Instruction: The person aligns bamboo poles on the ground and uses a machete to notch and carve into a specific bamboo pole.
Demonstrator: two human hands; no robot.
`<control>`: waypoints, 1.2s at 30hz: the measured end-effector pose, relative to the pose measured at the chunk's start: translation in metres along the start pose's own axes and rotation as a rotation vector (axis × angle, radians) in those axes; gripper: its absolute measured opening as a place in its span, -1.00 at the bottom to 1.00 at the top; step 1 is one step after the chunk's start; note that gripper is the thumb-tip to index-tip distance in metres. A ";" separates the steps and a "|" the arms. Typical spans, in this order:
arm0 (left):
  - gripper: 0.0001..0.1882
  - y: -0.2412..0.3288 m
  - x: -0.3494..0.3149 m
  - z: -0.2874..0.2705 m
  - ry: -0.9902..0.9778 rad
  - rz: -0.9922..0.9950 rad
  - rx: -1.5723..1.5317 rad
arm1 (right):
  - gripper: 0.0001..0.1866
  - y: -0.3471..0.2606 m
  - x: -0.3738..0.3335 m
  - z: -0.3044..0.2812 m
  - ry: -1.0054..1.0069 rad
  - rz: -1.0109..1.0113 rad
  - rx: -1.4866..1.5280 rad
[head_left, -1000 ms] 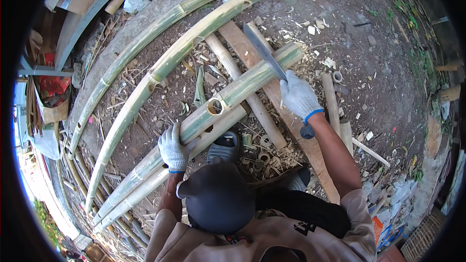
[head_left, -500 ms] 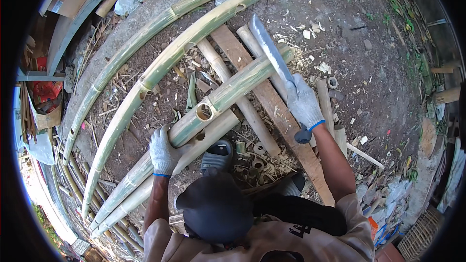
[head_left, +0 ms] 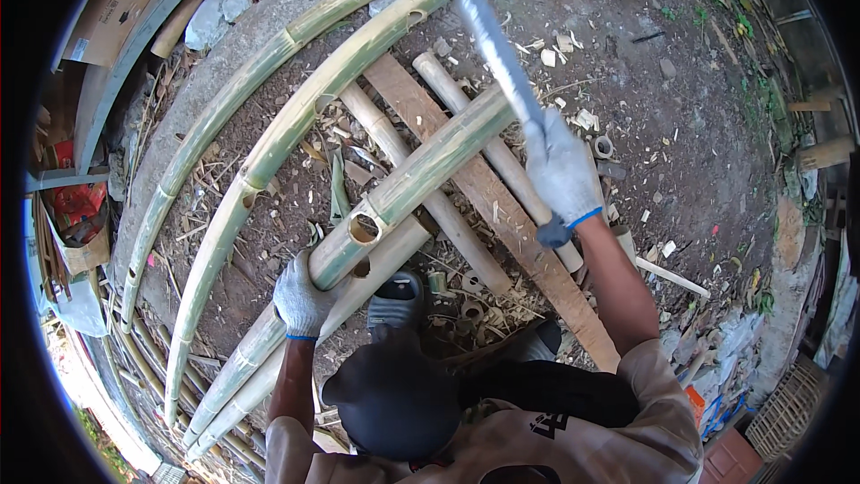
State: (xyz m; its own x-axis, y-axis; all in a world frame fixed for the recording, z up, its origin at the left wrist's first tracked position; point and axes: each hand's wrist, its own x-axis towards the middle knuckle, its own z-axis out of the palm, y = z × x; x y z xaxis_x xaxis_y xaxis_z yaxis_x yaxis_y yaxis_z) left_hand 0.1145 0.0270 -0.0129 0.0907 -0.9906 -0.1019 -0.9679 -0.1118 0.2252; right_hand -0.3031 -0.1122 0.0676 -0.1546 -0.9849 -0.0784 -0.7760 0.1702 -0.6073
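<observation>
My left hand [head_left: 301, 298], in a white glove, grips a green bamboo pole [head_left: 421, 172] with a round hole cut in its side. The pole lies slanted across a wooden plank [head_left: 502, 224] and pale bamboo pieces. My right hand [head_left: 563, 172], also gloved, holds a long machete [head_left: 494, 45] by its dark handle. The blade is raised and points up and away, above the pole's far end. A dark cap [head_left: 394, 399] fills the lower middle of the view.
Two long green bamboo poles [head_left: 269, 139] with cut holes curve along the left. A sandalled foot [head_left: 397, 298] rests by the held pole. Bamboo rings and chips litter the dirt. Boxes and a red bag sit far left; a woven basket [head_left: 788, 412] at lower right.
My right hand has swung the machete upward, from lying low over the pole to raised high. My left hand has kept its grip on the pole.
</observation>
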 end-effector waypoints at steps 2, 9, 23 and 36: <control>-0.17 -0.002 0.000 -0.006 0.003 -0.013 -0.021 | -0.74 -0.012 0.016 -0.024 0.154 0.062 0.403; -0.13 -0.004 0.003 0.000 -0.021 -0.009 -0.003 | -0.64 0.027 -0.005 0.031 -0.235 -0.079 -0.225; -0.12 -0.007 0.007 0.006 0.016 0.013 0.010 | -0.66 0.059 -0.003 0.046 -0.168 -0.198 -0.058; -0.09 -0.007 0.003 0.004 -0.051 -0.021 0.023 | -0.64 0.031 -0.004 0.032 -0.235 -0.131 -0.103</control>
State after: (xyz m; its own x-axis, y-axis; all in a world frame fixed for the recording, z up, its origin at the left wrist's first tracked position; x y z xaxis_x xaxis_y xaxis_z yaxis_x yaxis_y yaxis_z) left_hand 0.1209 0.0249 -0.0185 0.0992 -0.9828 -0.1556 -0.9711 -0.1297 0.2003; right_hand -0.3068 -0.1039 0.0237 0.0878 -0.9774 -0.1925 -0.8401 0.0312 -0.5415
